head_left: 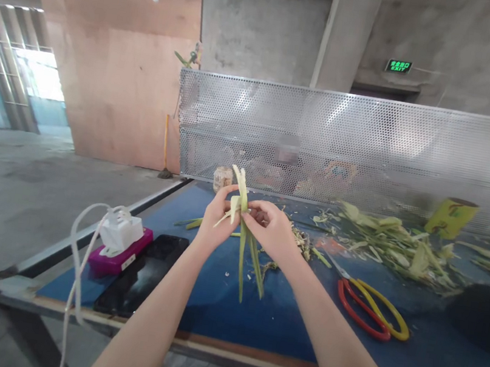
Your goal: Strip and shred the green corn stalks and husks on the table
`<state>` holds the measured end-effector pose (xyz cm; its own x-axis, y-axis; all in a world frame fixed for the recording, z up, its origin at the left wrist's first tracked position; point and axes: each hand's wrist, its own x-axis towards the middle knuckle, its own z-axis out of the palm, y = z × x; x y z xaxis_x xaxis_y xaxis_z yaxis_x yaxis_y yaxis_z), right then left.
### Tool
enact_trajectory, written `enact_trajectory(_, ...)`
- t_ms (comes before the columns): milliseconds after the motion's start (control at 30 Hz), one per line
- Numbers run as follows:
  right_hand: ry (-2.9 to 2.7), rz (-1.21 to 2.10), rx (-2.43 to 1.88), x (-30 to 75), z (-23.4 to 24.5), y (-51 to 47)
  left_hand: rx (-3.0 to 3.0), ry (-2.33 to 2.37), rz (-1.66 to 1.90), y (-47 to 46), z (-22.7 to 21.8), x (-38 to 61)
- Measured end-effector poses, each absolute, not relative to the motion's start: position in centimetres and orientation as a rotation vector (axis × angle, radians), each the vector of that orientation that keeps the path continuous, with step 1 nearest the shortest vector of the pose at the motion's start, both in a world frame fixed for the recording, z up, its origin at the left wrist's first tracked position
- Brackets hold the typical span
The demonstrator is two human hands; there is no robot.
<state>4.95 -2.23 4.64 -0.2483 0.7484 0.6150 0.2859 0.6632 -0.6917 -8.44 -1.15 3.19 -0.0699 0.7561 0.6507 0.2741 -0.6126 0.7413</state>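
Both hands meet above the middle of a blue-topped table (216,314), around a bundle of pale green leaf strips (241,250). My left hand (217,222) grips the bundle from the left, its fingers closed. My right hand (273,227) pinches it from the right with thumb and fingers. The pale ends stick up between the hands, with one short strip bent out to the left. Two longer green ends hang down towards the tabletop. Scissors (371,306) with one red and one yellow handle lie to the right of my right forearm.
Leaf strips (393,242) are heaped at the right, near a yellow cylinder (451,217). A round dark object (485,317) sits at the right edge. On the left are a black phone (146,273), a magenta box (119,253) and a white plug with cable (120,232). Perforated metal panelling (361,145) stands behind.
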Motion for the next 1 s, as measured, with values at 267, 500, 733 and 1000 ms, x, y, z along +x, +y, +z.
enact_trajectory(267, -1.827, 0.525, -0.982, 5.7, 4.9, -1.9, 1.484, 0.964, 1.533, -1.6, 3.9, -7.7)
enact_trajectory(500, -1.791, 0.841, -0.947, 6.3, 4.3, -0.8, 1.387, 1.044, 1.425, -1.7, 4.1, -7.4)
enact_trajectory(733, -1.797, 0.852, -0.919, 6.4, 3.8, -0.5, 1.549, 1.103, 1.378, -1.0, 3.2, -7.6)
enact_trajectory(1000, -1.8, 0.863, -0.894, 6.6, 3.8, -0.4, 1.588, 1.034, 1.328, -1.5, 3.3, -7.5)
